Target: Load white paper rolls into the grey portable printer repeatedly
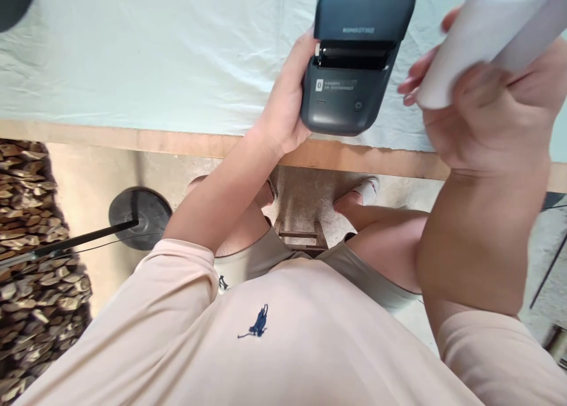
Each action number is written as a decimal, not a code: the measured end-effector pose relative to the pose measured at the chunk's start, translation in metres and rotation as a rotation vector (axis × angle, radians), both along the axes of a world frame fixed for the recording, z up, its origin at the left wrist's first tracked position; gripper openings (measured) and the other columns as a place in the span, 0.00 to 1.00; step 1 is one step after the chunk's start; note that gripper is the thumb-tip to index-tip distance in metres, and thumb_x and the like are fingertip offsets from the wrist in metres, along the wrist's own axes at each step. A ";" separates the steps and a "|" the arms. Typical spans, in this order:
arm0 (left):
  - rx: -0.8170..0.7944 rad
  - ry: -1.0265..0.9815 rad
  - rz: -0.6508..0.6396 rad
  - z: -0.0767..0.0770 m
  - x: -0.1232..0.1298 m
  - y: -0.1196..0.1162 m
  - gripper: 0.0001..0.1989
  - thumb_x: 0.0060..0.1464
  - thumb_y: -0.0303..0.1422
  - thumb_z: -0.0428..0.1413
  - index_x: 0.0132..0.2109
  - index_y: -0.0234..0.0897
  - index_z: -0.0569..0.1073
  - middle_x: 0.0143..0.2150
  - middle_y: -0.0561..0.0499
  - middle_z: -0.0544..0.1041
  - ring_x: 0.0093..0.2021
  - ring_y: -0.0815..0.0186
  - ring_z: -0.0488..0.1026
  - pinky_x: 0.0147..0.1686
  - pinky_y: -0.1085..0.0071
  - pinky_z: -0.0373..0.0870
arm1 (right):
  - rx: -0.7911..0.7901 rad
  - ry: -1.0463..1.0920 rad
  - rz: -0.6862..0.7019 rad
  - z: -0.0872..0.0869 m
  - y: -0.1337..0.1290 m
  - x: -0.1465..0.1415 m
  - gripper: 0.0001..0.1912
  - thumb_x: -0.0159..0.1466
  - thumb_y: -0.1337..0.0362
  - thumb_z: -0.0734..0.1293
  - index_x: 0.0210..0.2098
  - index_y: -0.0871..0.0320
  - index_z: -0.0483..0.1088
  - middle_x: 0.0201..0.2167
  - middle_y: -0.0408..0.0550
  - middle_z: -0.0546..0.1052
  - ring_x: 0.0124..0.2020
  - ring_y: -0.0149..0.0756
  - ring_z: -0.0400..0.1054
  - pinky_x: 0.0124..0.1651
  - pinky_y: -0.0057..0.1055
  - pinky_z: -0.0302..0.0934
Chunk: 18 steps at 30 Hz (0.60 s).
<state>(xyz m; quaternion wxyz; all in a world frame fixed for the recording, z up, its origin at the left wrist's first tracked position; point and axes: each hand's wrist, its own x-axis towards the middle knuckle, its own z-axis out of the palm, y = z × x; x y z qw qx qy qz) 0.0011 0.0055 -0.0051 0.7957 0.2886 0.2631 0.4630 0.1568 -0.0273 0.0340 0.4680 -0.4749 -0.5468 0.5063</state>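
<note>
My left hand (290,102) is wrapped round the left side of a dark blue-grey label printer (341,108) at the table's front edge. Its upper cover (365,10) runs out of the top of the view, and a dark slot with a roller (354,56) shows below that cover. A power button and a small label are on its front face. On the right, my right hand (491,111) grips a white paper roll (478,40), held tilted above the table and apart from the printer. A dark core hole shows at the roll's top end; its upper part is blurred.
A pale green cloth (146,58) covers the table, whose wooden edge (163,141) runs across in front of me. A dark round object (15,2) is at the far left. Below stand a black round stand base (133,208), stacked firewood (26,217) and a wooden stool (301,236).
</note>
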 end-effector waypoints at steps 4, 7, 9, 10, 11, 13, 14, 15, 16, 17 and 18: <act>0.050 -0.022 -0.041 0.004 -0.001 -0.002 0.13 0.48 0.42 0.41 0.30 0.42 0.67 0.24 0.55 0.70 0.28 0.73 0.68 0.25 0.78 0.61 | 0.080 -0.314 0.201 0.018 -0.005 -0.013 0.16 0.49 0.65 0.58 0.37 0.63 0.63 0.36 0.43 0.65 0.38 0.17 0.61 0.38 0.15 0.57; 0.043 -0.037 -0.033 0.007 -0.001 -0.004 0.13 0.49 0.40 0.42 0.31 0.41 0.68 0.24 0.55 0.69 0.26 0.76 0.67 0.25 0.79 0.61 | 0.255 -0.516 0.082 0.019 0.001 -0.019 0.19 0.50 0.67 0.57 0.42 0.59 0.61 0.38 0.39 0.64 0.40 0.13 0.59 0.44 0.11 0.56; 0.026 -0.051 -0.040 0.009 -0.002 -0.006 0.13 0.49 0.39 0.42 0.28 0.39 0.68 0.23 0.54 0.68 0.24 0.77 0.65 0.24 0.79 0.61 | 0.357 -0.546 -0.044 0.016 0.008 -0.019 0.19 0.51 0.65 0.56 0.43 0.57 0.60 0.36 0.36 0.64 0.40 0.12 0.59 0.49 0.12 0.56; 0.017 -0.057 -0.045 0.009 -0.002 -0.006 0.13 0.48 0.39 0.43 0.26 0.38 0.68 0.22 0.54 0.67 0.22 0.77 0.64 0.24 0.79 0.61 | 0.394 -0.582 -0.075 0.014 0.011 -0.017 0.18 0.51 0.64 0.55 0.43 0.55 0.60 0.35 0.35 0.64 0.39 0.11 0.58 0.50 0.11 0.55; 0.010 -0.059 -0.056 0.009 -0.003 -0.007 0.13 0.48 0.39 0.44 0.25 0.37 0.68 0.21 0.55 0.66 0.22 0.78 0.64 0.23 0.79 0.61 | 0.414 -0.638 -0.078 0.013 0.015 -0.016 0.18 0.52 0.63 0.55 0.43 0.54 0.60 0.35 0.34 0.64 0.39 0.10 0.58 0.50 0.10 0.55; 0.006 -0.054 -0.064 0.009 -0.003 -0.006 0.14 0.47 0.40 0.44 0.24 0.37 0.67 0.21 0.55 0.66 0.22 0.78 0.64 0.23 0.79 0.61 | 0.426 -0.799 -0.030 0.014 0.020 -0.013 0.17 0.52 0.61 0.55 0.42 0.54 0.60 0.35 0.34 0.63 0.39 0.10 0.57 0.47 0.09 0.55; 0.013 -0.049 -0.065 0.008 -0.004 -0.005 0.14 0.48 0.40 0.44 0.25 0.38 0.67 0.21 0.55 0.66 0.22 0.78 0.64 0.24 0.79 0.62 | 0.418 -0.900 0.001 0.015 0.021 -0.012 0.17 0.52 0.60 0.55 0.41 0.54 0.60 0.35 0.35 0.63 0.40 0.11 0.57 0.46 0.10 0.55; 0.025 -0.042 -0.059 0.007 -0.004 -0.005 0.13 0.48 0.40 0.43 0.26 0.38 0.67 0.22 0.55 0.66 0.24 0.78 0.65 0.25 0.79 0.63 | 0.404 -0.994 0.022 0.017 0.022 -0.012 0.17 0.53 0.59 0.54 0.41 0.54 0.60 0.35 0.36 0.63 0.40 0.12 0.56 0.46 0.12 0.55; 0.037 -0.036 -0.046 0.005 -0.004 -0.004 0.13 0.49 0.40 0.42 0.28 0.40 0.67 0.23 0.55 0.67 0.25 0.77 0.66 0.26 0.79 0.63 | 0.390 -1.077 0.034 0.018 0.023 -0.013 0.17 0.53 0.58 0.54 0.41 0.54 0.59 0.34 0.37 0.62 0.40 0.13 0.56 0.46 0.14 0.55; 0.046 -0.027 -0.034 0.004 -0.004 -0.004 0.12 0.49 0.39 0.42 0.30 0.41 0.67 0.24 0.55 0.66 0.26 0.77 0.66 0.27 0.79 0.64 | 0.375 -1.148 0.037 0.020 0.023 -0.014 0.18 0.53 0.57 0.53 0.41 0.54 0.59 0.33 0.38 0.62 0.41 0.14 0.57 0.48 0.17 0.54; 0.054 -0.021 -0.022 0.003 -0.004 -0.004 0.11 0.48 0.40 0.43 0.31 0.41 0.66 0.24 0.55 0.66 0.27 0.76 0.66 0.27 0.79 0.64 | 0.357 -1.205 0.042 0.021 0.023 -0.015 0.18 0.53 0.56 0.52 0.42 0.53 0.58 0.32 0.38 0.62 0.41 0.15 0.56 0.49 0.19 0.53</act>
